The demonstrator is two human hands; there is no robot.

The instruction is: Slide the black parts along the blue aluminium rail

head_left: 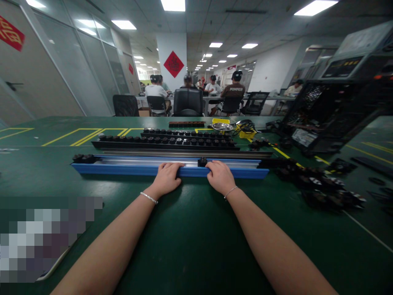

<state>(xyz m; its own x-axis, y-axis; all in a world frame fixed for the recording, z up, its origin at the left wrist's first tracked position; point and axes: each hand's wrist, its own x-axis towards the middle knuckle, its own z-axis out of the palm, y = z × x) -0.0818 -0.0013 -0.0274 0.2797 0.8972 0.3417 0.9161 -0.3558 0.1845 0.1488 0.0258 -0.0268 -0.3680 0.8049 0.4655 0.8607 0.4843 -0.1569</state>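
Observation:
A long blue rail (123, 169) with a shiny silver inner channel lies across the table in front of me. My left hand (167, 177) is closed over its near wall, fingers inside the channel and thumb on the front face. My right hand (221, 176) grips the same wall farther right. Its fingertips rest against or right beside a small black block (202, 161) standing in the channel; the exact contact is hidden. At the rail's left end sit a few black knob-like parts (83, 158).
Behind the blue rail lie a dark bar (190, 154) and black strips with rows of black parts (166, 141). Loose black parts (325, 184) are heaped at right, near a black machine (319, 110). A metal dish (222, 127) stands at the back. People sit beyond the table.

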